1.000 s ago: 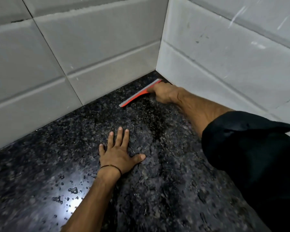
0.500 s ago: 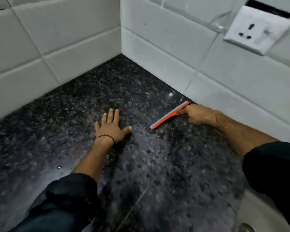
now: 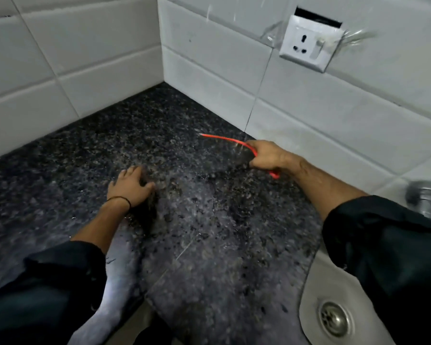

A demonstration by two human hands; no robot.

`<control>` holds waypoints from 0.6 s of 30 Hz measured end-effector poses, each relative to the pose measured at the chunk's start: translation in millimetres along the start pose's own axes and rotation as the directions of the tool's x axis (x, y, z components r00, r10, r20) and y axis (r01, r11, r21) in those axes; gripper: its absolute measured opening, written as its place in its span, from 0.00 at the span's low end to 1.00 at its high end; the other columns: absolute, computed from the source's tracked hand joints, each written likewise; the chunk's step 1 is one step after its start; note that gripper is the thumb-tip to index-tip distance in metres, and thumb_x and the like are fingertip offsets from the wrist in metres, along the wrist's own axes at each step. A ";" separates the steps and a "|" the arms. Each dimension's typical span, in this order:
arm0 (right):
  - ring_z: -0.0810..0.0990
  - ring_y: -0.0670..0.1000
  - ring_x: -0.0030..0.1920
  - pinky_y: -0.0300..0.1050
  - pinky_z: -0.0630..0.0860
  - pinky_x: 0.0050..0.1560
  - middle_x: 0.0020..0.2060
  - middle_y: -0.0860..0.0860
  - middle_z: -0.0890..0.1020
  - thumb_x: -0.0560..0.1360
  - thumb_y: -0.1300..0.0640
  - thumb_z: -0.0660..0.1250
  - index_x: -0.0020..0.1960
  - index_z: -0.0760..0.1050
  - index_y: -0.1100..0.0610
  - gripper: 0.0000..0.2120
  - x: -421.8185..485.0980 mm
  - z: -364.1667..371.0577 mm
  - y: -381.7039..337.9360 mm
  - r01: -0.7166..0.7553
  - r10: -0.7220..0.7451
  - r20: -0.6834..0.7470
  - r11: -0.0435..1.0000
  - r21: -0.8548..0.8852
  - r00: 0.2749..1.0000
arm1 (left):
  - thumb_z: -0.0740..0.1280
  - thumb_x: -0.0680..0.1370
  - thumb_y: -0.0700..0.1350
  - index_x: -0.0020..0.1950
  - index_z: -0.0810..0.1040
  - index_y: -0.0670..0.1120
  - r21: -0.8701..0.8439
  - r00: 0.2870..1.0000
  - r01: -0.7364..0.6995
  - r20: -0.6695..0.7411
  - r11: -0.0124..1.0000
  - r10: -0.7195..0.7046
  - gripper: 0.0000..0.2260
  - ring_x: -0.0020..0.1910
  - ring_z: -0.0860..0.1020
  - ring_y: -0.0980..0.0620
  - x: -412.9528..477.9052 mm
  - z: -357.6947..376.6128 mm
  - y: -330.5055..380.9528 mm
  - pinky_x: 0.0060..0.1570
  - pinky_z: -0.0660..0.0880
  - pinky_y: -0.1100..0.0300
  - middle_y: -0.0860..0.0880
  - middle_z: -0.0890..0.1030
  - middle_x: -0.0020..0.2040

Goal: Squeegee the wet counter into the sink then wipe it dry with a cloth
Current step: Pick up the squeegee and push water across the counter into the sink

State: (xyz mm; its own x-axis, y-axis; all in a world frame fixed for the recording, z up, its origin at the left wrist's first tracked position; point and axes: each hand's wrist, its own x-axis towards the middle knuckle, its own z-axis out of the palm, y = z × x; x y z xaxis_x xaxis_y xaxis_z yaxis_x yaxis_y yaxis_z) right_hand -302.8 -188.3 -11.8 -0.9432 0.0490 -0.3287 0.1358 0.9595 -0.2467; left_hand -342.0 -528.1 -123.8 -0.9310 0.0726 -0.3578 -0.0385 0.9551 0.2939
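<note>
Right hand (image 3: pixel 269 155), right of centre in the frame, is fisted around the handle of the red squeegee (image 3: pixel 224 140). The blade edge streaks leftward from the fist as a thin, blurred red line, so whether it touches the stone here cannot be told. A red stub of the handle shows below the fist.

Left hand (image 3: pixel 131 186), centre-left, rests on the black speckled counter (image 3: pixel 209 232) with fingers curled under and nothing in it. It likely acts as a brace.

The sink (image 3: pixel 319 280) occupies the lower right corner, with its drain (image 3: pixel 335 319) in view. The squeegee lies well apart from it, close to the tiled wall (image 3: pixel 309 115) on the right.

Handling judgement: the squeegee looks light, with a thin plastic body and probably a flexible blade edge. The handle is the right place to hold it, gripped firmly since it may be wet and slick. Even downward pressure would keep the blade flat on the stone.

The counter looks hard and glossy, so it is likely slippery under a wet palm. A socket (image 3: pixel 309 46) sits on the wall at upper right, and spray is best kept away from it. No cloth is in view.
</note>
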 end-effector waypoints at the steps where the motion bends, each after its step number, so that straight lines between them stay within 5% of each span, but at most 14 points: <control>1: 0.77 0.53 0.46 0.38 0.67 0.42 0.48 0.55 0.80 0.72 0.61 0.68 0.60 0.76 0.58 0.17 9.5 2.2 -14.3 0.022 -0.022 -0.001 1.000 -0.002 1.000 | 0.60 0.79 0.61 0.79 0.55 0.49 -0.007 1.000 0.016 -0.013 1.000 -0.016 0.33 0.79 0.53 0.45 -1.0 -3.3 -11.6 0.74 0.57 0.40 0.48 0.55 0.80; 9: 0.77 0.60 0.57 0.53 0.75 0.55 0.56 0.56 0.74 0.74 0.58 0.62 0.68 0.71 0.46 0.24 121.0 25.1 -168.0 0.234 -0.236 0.008 0.958 -0.163 0.972 | 0.63 0.70 0.72 0.80 0.47 0.55 -0.024 0.983 0.185 -0.007 0.982 -0.185 0.46 0.80 0.46 0.44 17.6 -41.4 -120.0 0.74 0.52 0.38 0.50 0.44 0.81; 18: 0.76 0.63 0.63 0.57 0.74 0.61 0.63 0.59 0.74 0.75 0.63 0.59 0.67 0.72 0.57 0.20 269.5 44.4 -344.0 0.351 -0.377 -0.006 0.869 -0.350 0.926 | 0.71 0.61 0.73 0.79 0.37 0.58 -0.046 0.960 0.205 0.203 0.978 -0.192 0.59 0.79 0.39 0.44 74.6 -57.4 -163.4 0.75 0.52 0.38 0.54 0.35 0.80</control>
State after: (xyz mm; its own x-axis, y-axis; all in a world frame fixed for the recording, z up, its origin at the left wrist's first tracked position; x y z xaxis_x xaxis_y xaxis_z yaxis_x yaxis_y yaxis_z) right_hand -590.2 -517.5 -56.0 -0.9267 -0.3146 -0.2057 -0.3193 0.9476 -0.0108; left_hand -426.0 -695.3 -147.6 -0.8129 -0.0555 -0.5798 -0.2457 0.9352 0.2550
